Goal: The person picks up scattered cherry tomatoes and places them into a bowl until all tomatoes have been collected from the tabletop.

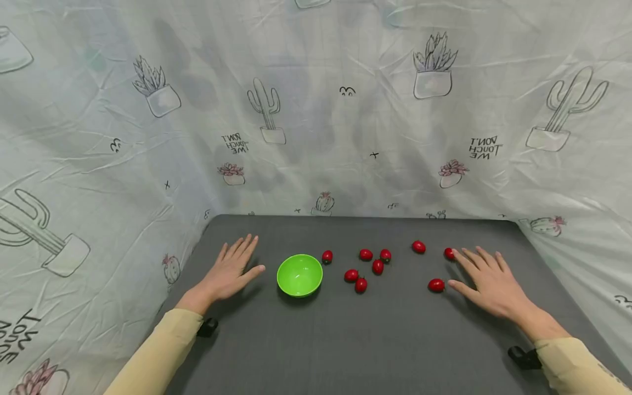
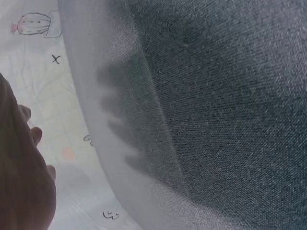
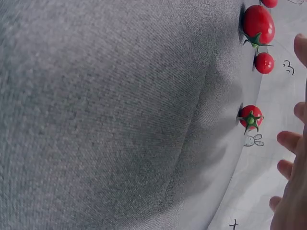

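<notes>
My left hand (image 1: 231, 272) hovers over the left side of the table with its fingers straight and spread, left of a bright green bowl (image 1: 299, 276). The bowl's inside shows no contents. Over on the right, my right hand (image 1: 494, 282) is stretched out too, its palm down and holding nothing. Close to its thumb lies a red cherry tomato (image 1: 436, 285), and another cherry tomato (image 1: 449, 254) lies by its index fingertip. In the right wrist view, a tomato (image 3: 251, 118) with a green stem cap sits near the right hand's fingers (image 3: 289, 142).
Several more cherry tomatoes (image 1: 377, 267) lie scattered between the bowl and the right hand. One tomato (image 1: 327, 257) is just right of the bowl's rim. A dark grey cloth covers the table (image 1: 316, 345). Behind it hangs a white curtain (image 1: 316, 109) printed with cacti.
</notes>
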Demonstrator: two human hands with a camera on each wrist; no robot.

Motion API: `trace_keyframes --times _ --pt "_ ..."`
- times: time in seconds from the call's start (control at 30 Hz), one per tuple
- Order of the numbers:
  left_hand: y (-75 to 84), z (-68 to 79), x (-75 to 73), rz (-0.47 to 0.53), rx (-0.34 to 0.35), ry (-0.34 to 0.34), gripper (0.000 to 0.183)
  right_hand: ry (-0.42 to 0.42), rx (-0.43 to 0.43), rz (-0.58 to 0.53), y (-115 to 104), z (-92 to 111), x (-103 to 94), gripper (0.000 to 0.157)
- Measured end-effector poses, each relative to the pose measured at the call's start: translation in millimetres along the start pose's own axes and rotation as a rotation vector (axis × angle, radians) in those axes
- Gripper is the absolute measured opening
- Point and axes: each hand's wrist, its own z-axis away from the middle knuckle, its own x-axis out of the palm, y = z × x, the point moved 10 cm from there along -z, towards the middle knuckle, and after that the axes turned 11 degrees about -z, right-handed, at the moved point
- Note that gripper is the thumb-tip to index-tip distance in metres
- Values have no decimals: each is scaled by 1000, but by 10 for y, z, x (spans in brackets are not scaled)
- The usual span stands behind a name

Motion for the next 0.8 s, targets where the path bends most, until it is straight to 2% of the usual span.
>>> trace_keyframes --times 0.23,0.4,0.57,0.8 --pt "122 -1 -10 91 80 14 84 -3 -58 -71 -96 -9 20 78" --pt "203 -1 68 227 88 -43 90 -16 -60 -118 -150 -7 42 74" --pt "341 -4 239 383 72 -140 103 -63 -13 -198 -182 -16 98 74" --pt "534 -42 404 517 52 -237 119 -120 104 -366 -145 -22 193 81"
